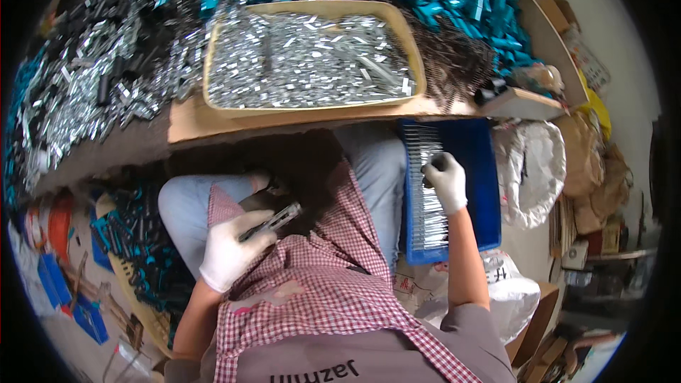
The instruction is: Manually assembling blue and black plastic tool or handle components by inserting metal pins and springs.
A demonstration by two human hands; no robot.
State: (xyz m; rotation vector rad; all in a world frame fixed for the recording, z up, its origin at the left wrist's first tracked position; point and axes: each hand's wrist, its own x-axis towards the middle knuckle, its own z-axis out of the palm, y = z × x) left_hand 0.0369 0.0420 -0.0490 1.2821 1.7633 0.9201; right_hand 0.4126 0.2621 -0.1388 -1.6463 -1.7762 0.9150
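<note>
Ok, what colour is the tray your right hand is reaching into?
Blue: the tray under the right hand holds rows of thin metal pins, seen in the head view.

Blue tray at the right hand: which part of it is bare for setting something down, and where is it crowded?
The blue tray is bare along its right half, beside the right hand. Its left half is packed with thin metal pins. The tan tray above is filled with small metal pieces.

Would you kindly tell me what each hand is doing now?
Left hand: closed, holding a small dark metal part.
Right hand: fingers curled on thin metal pins in blue tray.
</note>
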